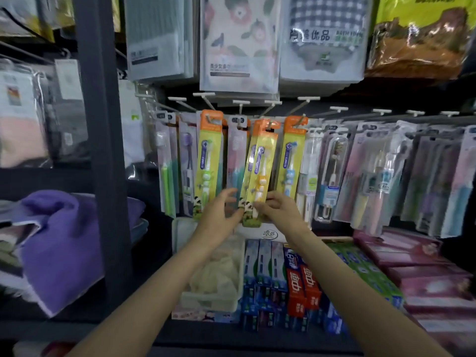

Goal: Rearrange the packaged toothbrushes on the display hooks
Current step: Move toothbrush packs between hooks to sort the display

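1. Both hands are up at the bottom end of the yellow toothbrush pack with the orange header, which hangs tilted from a white display hook.
2. Left hand: fingers loosely spread, fingertips touching the pack's lower left edge, not wrapped round it.
3. Right hand: fingers curled, pinching the pack's lower right edge.
4. Second yellow pack hangs left of the held one, third to its right, both straight.
5. Clear-packaged toothbrushes fill the hooks further right of the held pack.
6. Toothpaste boxes lie on the shelf below the held pack; purple towel sits far left of it.
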A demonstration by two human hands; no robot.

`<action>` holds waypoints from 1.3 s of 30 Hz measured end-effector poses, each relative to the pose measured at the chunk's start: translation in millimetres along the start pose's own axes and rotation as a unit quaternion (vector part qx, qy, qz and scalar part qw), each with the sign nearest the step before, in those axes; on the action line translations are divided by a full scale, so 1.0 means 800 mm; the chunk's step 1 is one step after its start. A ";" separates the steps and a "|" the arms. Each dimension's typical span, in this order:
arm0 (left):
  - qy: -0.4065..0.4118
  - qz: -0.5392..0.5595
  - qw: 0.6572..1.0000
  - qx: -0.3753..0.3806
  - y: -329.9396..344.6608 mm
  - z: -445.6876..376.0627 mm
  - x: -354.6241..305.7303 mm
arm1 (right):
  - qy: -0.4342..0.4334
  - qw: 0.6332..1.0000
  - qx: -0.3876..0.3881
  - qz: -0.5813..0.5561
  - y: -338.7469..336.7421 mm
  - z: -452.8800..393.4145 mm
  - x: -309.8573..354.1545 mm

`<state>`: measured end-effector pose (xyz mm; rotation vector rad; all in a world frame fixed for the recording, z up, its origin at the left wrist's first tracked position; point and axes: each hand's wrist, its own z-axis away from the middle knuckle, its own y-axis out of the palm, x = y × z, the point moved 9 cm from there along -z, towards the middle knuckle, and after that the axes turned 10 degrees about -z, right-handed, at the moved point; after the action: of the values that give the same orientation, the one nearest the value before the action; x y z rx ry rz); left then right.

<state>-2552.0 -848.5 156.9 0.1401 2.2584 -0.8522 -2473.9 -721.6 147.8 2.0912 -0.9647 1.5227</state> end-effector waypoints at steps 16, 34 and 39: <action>-0.039 -0.041 0.998 -0.037 -0.016 -0.001 -0.004 | -0.071 0.988 -0.062 0.121 -0.088 0.029 0.041; -0.020 -0.084 0.957 -0.276 -0.131 -0.026 0.068 | -0.504 0.660 0.032 0.556 0.176 0.037 0.129; -0.010 -0.087 0.962 -0.258 -0.128 -0.024 0.076 | -0.482 0.600 0.021 0.638 0.148 0.024 0.111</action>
<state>-2641.7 -924.4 182.6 -0.3096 2.4178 -0.3215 -2529.9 -843.1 213.4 2.1567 -3.3349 0.4139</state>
